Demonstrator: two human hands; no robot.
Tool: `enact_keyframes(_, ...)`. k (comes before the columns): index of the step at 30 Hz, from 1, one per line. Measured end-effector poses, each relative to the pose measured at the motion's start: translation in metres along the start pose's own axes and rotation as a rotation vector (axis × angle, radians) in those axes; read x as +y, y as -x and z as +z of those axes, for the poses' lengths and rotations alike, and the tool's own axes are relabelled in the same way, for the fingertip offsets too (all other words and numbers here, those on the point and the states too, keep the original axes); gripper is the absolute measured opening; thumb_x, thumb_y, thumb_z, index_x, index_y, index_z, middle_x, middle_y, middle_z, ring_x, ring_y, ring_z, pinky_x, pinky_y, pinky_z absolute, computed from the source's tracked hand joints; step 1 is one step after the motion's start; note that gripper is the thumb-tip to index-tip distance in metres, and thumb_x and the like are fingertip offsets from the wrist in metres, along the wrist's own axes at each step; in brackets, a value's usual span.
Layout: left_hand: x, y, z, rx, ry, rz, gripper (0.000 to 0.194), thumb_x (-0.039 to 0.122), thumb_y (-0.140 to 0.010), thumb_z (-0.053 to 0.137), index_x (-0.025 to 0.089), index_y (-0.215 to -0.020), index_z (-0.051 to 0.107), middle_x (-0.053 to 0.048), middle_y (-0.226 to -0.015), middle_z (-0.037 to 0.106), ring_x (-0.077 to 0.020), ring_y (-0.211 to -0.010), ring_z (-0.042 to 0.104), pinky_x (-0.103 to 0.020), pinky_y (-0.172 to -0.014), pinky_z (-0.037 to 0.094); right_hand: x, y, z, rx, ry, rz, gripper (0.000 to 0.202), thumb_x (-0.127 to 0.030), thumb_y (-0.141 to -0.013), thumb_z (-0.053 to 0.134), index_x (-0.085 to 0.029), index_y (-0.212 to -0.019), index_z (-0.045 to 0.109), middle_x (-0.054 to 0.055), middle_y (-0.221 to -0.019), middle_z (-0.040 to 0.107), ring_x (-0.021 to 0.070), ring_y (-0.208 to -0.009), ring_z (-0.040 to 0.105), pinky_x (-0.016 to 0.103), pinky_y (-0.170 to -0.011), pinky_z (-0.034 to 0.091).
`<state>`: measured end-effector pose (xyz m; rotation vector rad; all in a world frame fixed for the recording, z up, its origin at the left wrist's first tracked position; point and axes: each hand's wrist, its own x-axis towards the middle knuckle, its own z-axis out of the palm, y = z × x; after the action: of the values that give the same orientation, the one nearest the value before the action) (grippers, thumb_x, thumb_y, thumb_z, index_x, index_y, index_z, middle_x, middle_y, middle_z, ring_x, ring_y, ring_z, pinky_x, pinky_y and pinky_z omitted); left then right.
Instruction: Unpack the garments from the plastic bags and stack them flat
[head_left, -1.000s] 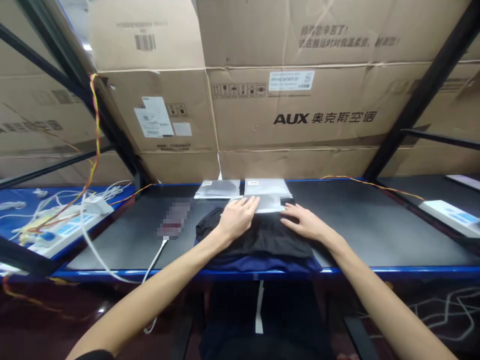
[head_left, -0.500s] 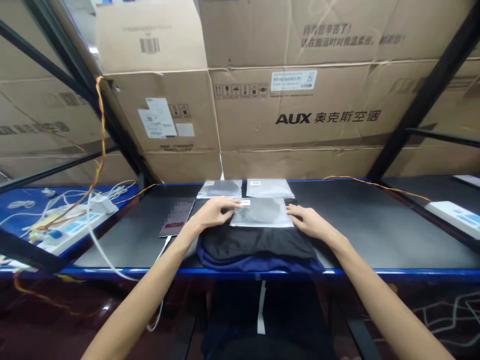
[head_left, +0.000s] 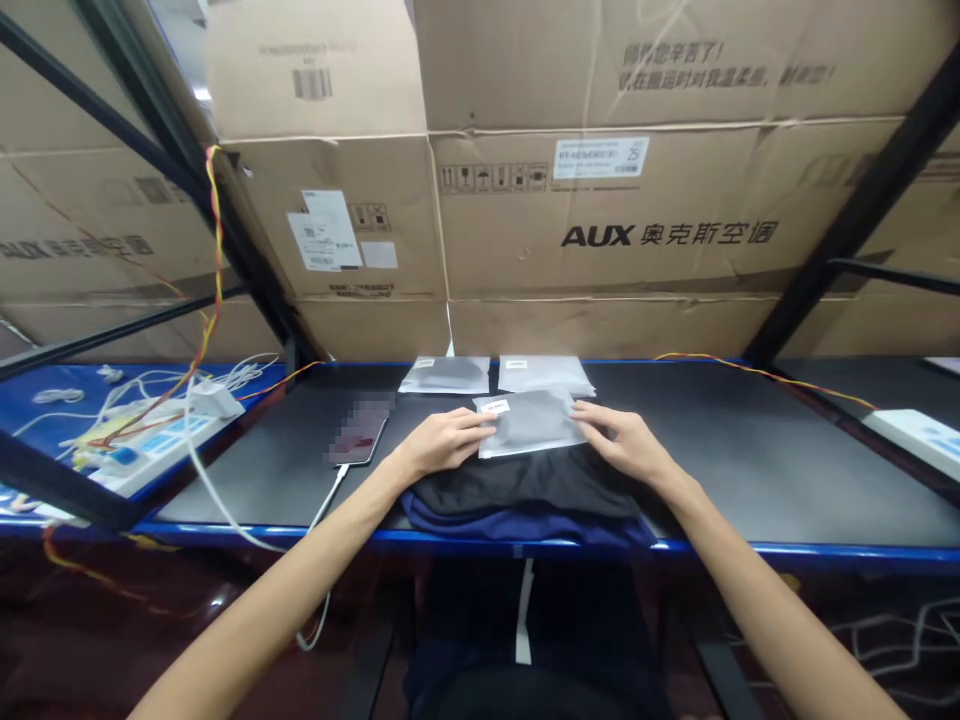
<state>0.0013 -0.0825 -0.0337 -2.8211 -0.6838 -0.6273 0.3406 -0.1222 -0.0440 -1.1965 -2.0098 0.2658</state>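
A frosted plastic zip bag (head_left: 532,425) with a small white label and something dark inside sits over folded black cloth (head_left: 517,485). It is slightly turned, its right side further from me. My left hand (head_left: 448,440) grips its left edge, fingers close together near the label. The upper right edge is pinched by my right hand (head_left: 622,440). Dark blue cloth (head_left: 525,525) shows under the black cloth at the table's front edge. Behind lie two similar labelled bags, a left one (head_left: 448,376) and a right one (head_left: 545,376).
Left of the cloth a phone (head_left: 361,435) lies plugged into a white cable (head_left: 330,497). Power strips stand at the far left (head_left: 161,450) and far right (head_left: 919,435). A large cardboard box (head_left: 600,270) walls off the back, between black metal posts (head_left: 832,190).
The bag has turned a little, its right side swinging away from me, and both hands have moved with it. The view has shifted slightly.
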Motion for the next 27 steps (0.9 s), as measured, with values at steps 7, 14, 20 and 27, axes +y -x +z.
enact_keyframes(7,0.001,0.002,0.005,0.096,0.147,0.009,0.019,0.024,-0.096,0.053,0.021,-0.095,0.072,-0.005,-0.108,0.075,-0.0167,-0.100,0.071,-0.028,-0.090,0.056,-0.015,0.002,0.010,-0.054,0.107,-0.195,0.027,-0.033,-0.093,0.052,-0.028,-0.105,0.075,0.004,-0.118,0.073,0.0261,-0.115,0.066,0.044,-0.102,0.052)
enact_keyframes(14,0.017,-0.019,0.010,0.207,0.274,-0.069,0.015,0.026,-0.093,0.059,0.019,-0.087,0.072,-0.005,-0.094,0.076,-0.0165,-0.088,0.071,-0.026,-0.080,0.056,-0.053,-0.005,0.031,-0.113,0.236,-0.496,0.026,-0.030,-0.097,0.053,-0.025,-0.114,0.072,0.007,-0.118,0.073,0.0253,-0.112,0.067,0.043,-0.099,0.054)
enact_keyframes(20,0.027,-0.028,0.013,0.232,0.340,-0.090,0.019,0.029,-0.092,0.060,0.018,-0.083,0.072,-0.006,-0.086,0.075,-0.0176,-0.081,0.071,-0.027,-0.077,0.056,-0.061,-0.010,0.043,-0.043,0.426,-0.650,0.025,-0.022,-0.099,0.048,-0.020,-0.110,0.071,0.009,-0.107,0.076,0.0255,-0.103,0.069,0.041,-0.089,0.057)
enact_keyframes(27,0.025,-0.024,0.013,0.165,0.342,-0.077,0.019,0.027,-0.094,0.056,0.019,-0.086,0.072,-0.006,-0.094,0.075,-0.0173,-0.087,0.071,-0.027,-0.081,0.056,-0.059,-0.005,0.044,-0.025,0.365,-0.647,0.023,-0.018,-0.097,0.050,-0.020,-0.107,0.071,0.010,-0.108,0.075,0.0250,-0.102,0.071,0.036,-0.083,0.059)
